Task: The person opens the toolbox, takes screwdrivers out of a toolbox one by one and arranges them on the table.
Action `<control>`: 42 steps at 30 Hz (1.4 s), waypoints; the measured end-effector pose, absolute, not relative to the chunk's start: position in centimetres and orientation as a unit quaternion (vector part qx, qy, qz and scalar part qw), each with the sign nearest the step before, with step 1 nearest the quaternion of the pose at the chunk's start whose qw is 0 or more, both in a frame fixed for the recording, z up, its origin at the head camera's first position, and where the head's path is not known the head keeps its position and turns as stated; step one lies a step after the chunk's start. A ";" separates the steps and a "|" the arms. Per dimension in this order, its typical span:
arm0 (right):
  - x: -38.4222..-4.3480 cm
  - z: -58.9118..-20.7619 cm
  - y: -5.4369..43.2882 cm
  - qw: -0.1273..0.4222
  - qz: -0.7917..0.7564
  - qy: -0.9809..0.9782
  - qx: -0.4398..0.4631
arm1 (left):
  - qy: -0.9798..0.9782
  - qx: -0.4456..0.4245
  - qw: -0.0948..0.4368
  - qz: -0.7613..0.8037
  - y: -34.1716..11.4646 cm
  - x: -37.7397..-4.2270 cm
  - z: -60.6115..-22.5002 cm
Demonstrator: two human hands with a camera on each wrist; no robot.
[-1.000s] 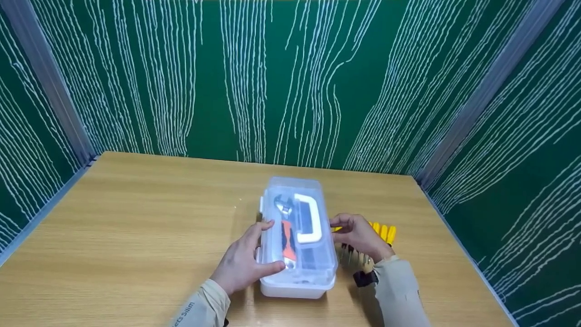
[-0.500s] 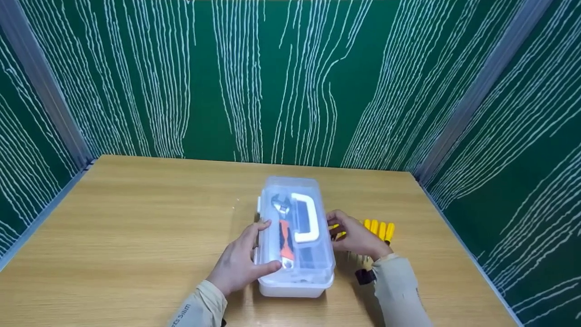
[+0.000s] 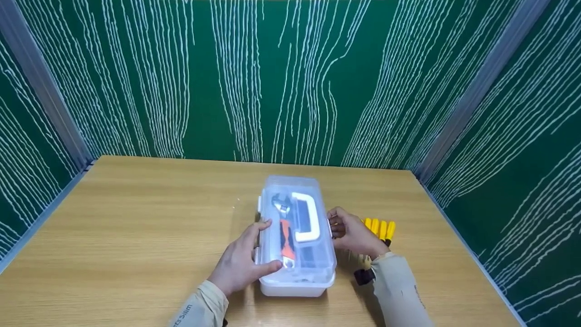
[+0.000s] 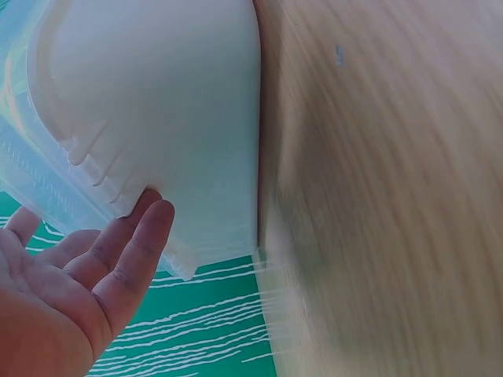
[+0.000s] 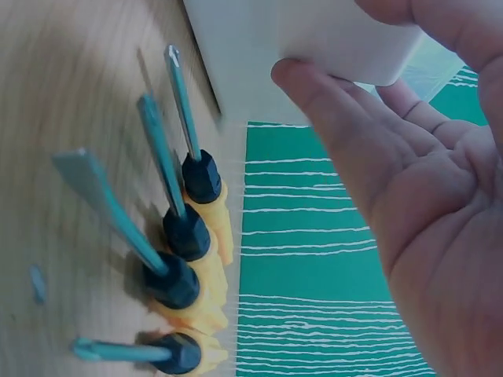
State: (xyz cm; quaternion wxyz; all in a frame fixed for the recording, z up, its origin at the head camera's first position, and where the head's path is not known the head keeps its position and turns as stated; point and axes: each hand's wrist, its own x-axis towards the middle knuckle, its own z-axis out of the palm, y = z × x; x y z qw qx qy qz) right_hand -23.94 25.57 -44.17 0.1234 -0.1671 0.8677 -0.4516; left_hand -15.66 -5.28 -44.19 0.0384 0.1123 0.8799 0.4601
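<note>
A toolbox [image 3: 297, 281] with a clear lid and white base stands on the table. Under its lid lies an adjustable wrench [image 3: 287, 238] with an orange and black handle. My left hand [image 3: 239, 259] rests against the box's left side, thumb on the lid; in the left wrist view its fingers [image 4: 149, 236] touch the white wall. At the right side, my right hand [image 3: 356, 234] has its fingers and thumb spread around a small white tab [image 3: 330, 227]. The right wrist view shows its fingertips [image 5: 291, 72] against the white side.
Several yellow-handled screwdrivers [image 3: 383, 229] lie on the table just right of the box, partly hidden by my right hand. Their metal shafts [image 5: 182, 102] show in the right wrist view. Green walls [image 3: 213, 91] with white lines surround the wooden table [image 3: 150, 227].
My right fingers have shifted slightly at the box's right side, and the white tab now shows between fingers and thumb. The left hand and the box hold their places.
</note>
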 end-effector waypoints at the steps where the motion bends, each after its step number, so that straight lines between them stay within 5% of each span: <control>1: -24.0 -44.2 25.6 0.124 -0.458 0.864 -0.168 | 0.879 0.117 0.034 0.461 -5.3 -15.7 -44.2; 23: -23.9 -42.9 26.4 0.079 -0.471 0.858 -0.189 | 0.882 0.128 0.026 0.453 -5.5 -15.7 -44.1; 42: -23.9 -44.1 25.6 0.127 -0.482 0.848 -0.182 | 0.882 0.131 0.015 0.453 -5.4 -15.6 -44.5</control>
